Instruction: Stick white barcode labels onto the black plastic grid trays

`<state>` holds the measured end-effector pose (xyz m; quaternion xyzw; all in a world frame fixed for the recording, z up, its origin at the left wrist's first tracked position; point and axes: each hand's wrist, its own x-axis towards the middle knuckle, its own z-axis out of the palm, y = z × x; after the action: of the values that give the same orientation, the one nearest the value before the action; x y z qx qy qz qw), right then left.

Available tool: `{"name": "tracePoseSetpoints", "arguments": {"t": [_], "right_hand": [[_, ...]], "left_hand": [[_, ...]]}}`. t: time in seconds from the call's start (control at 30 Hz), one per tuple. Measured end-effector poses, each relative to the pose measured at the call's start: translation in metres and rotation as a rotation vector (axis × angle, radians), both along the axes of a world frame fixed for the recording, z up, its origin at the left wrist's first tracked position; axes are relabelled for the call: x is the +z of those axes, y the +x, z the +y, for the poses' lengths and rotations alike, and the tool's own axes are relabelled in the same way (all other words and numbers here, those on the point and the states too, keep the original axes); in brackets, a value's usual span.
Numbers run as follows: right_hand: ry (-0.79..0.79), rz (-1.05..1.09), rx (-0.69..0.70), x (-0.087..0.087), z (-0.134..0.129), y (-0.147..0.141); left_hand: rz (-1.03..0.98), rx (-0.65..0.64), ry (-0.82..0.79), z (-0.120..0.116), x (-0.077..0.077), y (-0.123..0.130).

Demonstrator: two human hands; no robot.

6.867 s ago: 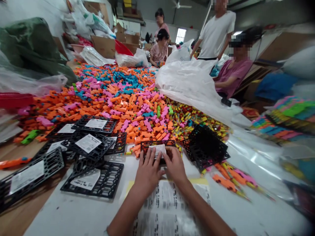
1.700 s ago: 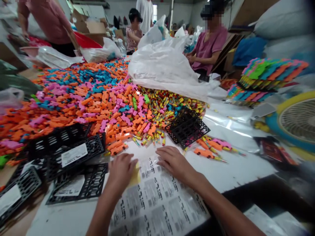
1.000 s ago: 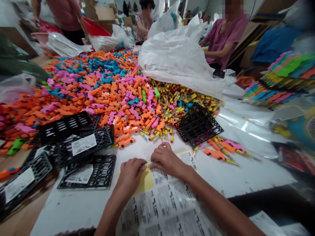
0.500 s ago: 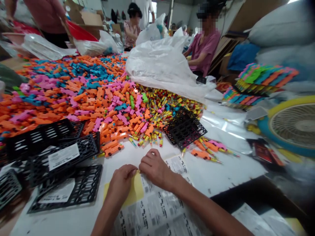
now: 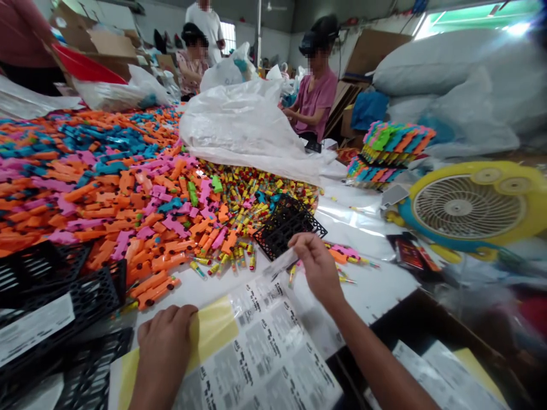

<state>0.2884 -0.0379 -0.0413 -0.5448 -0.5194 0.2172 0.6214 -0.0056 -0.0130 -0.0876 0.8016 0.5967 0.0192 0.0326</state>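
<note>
White tabletop (image 5: 363, 293) bears a sheet of illegibly printed labels (image 5: 256, 344).

There are two bare hands (image 5: 166, 339), one big sheet of white paper stickers (image 5: 256, 364), one loose white sticker (image 5: 282, 262), one round yellow-and-blue plastic fan (image 5: 464, 206) and at least four other people (image 5: 315, 101). The pile (image 5: 137, 182) shows two bright green plastic toy cars (image 5: 192, 193) and too many orange toy cars (image 5: 154, 291) to count.

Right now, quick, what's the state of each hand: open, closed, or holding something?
Left hand: resting on the sheet; whether it grips it can't be told.
Right hand: closed, holding a label.
</note>
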Motion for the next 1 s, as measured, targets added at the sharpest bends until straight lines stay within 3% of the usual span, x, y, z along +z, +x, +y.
{"name": "tracePoseSetpoints", "arguments": {"t": [0.1,0.23,0.43,0.6,0.7,0.8,0.9,1.0], "right_hand": [[-0.203,-0.119,-0.123,-0.011,0.029,0.044],[-0.308,-0.177,-0.174,-0.032,0.057,0.077],[-0.315,-0.247,-0.295,-0.048,0.075,0.088],[-0.274,-0.365,-0.311,-0.049,0.077,0.088],[-0.249,-0.434,-0.301,-0.049,0.076,0.088],[-0.267,-0.540,-0.411,-0.053,0.076,0.090],[-0.399,-0.658,-0.531,-0.059,0.079,0.094],[-0.488,-0.666,-0.498,-0.059,0.080,0.100]], "left_hand": [[-0.006,-0.055,0.262,0.004,0.001,0.009],[-0.045,-0.230,0.386,0.016,0.012,0.042],[-0.103,-0.478,0.387,0.032,0.027,0.135],[-0.115,-0.684,0.261,0.046,0.006,0.200],[-0.090,-0.723,0.179,0.051,-0.008,0.212],[-0.109,-0.723,0.151,0.053,-0.014,0.209],[-0.139,-0.726,0.132,0.054,-0.017,0.203],[-0.161,-0.737,0.122,0.054,-0.021,0.202]]}}
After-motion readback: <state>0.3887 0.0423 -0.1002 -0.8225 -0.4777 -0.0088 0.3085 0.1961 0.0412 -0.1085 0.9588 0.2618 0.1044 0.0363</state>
